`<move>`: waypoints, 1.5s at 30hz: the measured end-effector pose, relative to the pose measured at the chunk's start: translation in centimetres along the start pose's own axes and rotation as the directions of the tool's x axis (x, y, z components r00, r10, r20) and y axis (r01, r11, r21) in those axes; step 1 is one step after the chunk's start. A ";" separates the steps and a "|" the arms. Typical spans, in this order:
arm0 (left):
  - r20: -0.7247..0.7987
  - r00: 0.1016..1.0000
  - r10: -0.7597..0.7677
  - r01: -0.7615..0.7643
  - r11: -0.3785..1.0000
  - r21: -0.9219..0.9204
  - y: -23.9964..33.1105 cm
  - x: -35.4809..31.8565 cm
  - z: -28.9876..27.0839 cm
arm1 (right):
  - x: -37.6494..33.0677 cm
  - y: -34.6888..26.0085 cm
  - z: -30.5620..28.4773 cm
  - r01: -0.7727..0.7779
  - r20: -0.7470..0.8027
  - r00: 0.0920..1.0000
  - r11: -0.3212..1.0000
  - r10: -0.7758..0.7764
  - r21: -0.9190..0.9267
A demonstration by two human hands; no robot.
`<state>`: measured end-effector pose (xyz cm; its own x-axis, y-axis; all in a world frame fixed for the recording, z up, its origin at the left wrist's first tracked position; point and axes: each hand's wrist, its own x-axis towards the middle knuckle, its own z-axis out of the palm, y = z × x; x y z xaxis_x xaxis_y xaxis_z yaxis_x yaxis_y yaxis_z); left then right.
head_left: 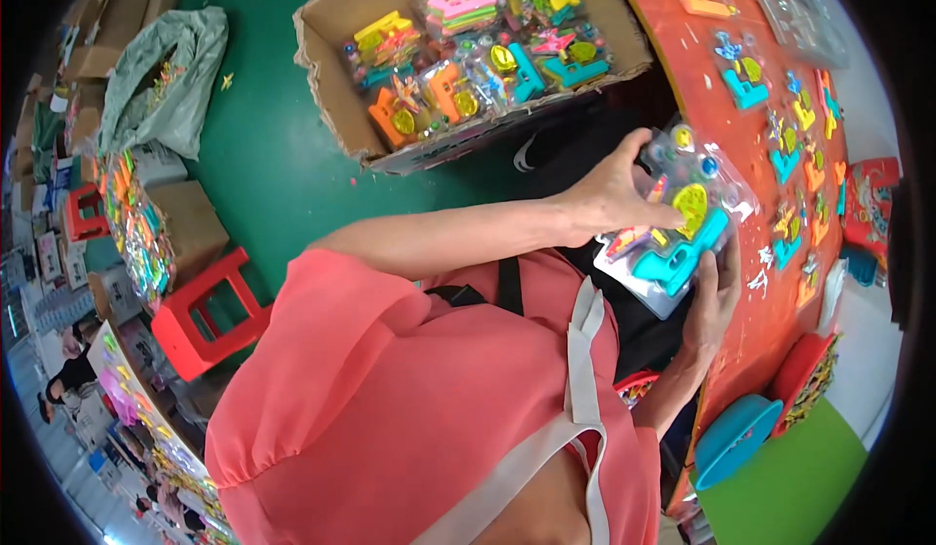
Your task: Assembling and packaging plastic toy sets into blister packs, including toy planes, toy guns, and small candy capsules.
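Note:
Over my lap, beside the table's edge, I hold a clear plastic blister pack (697, 170) in both hands. Inside it show a teal toy gun (682, 254), a yellow round piece (690, 210), small coloured balls and a purple-and-yellow piece. My left hand (619, 189) grips the pack's left side, thumb and fingers spread across it. On the lower right, by the toy gun, my right hand (715, 296) is closed round the edge. A white card (639, 287) shows under the pack's lower end; whether it is joined to the pack I cannot tell.
A cardboard box (439, 150) of similar packs stands ahead. Rows of toy sets lie on the orange-red table (726, 350) at right, with clear empty blisters (799, 19) at its far end. A teal basin (738, 440) sits near right; a red stool (210, 316) stands left.

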<state>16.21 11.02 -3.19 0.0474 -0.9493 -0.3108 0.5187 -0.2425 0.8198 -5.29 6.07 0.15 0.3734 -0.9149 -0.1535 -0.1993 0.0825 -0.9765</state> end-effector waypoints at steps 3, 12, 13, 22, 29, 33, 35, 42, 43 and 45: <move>-0.081 0.997 -0.016 0.009 0.997 -0.080 -0.8 -0.7 -3.3 | 1.7 0.4 2.7 0.000 0.071 0.997 0.999 0.002 -0.034; -0.070 0.992 -0.104 0.089 0.977 -0.193 3.9 -3.4 -13.3 | 7.5 0.2 12.6 0.025 0.308 0.951 0.996 0.001 -0.080; -0.073 0.992 -0.105 0.091 0.979 -0.180 4.1 -3.4 -15.1 | 8.5 0.3 14.1 0.046 0.350 0.937 0.995 -0.011 -0.091; -0.443 0.896 -0.034 0.073 0.995 0.071 3.1 -3.9 -31.9 | 14.1 2.0 23.4 0.018 0.544 0.839 0.999 0.002 -0.032; -0.540 0.828 -0.154 0.063 0.981 -0.182 -0.9 -5.3 -36.6 | 12.9 3.2 19.2 -0.018 0.583 0.807 0.991 0.091 -0.130; -0.596 0.772 -0.220 0.059 0.959 -0.277 -1.9 -3.3 -35.2 | 12.5 4.0 16.0 -0.009 0.547 0.832 0.987 0.097 -0.162; -0.576 0.772 -0.269 0.093 0.944 -0.316 -2.8 -2.8 -34.2 | 12.3 3.9 14.9 0.019 0.531 0.843 0.981 0.088 -0.192; -0.602 0.716 -0.355 0.211 0.931 -0.298 -5.9 -0.7 -33.7 | 12.2 3.7 13.9 0.024 0.545 0.835 0.984 0.078 -0.177; -0.620 0.696 -0.362 0.230 0.930 -0.286 -5.9 -0.4 -33.1 | 12.2 4.1 13.7 0.018 0.541 0.837 0.984 0.082 -0.178; -0.652 0.668 -0.359 0.237 0.933 -0.271 -6.5 -0.4 -32.2 | 12.3 4.4 13.8 0.023 0.543 0.836 0.984 0.078 -0.176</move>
<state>40.29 19.41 -23.85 0.4022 -0.4167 -0.8152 0.7263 -0.3968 0.5612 10.94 0.64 -8.16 0.7884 -0.5444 -0.2864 -0.3472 -0.0094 -0.9378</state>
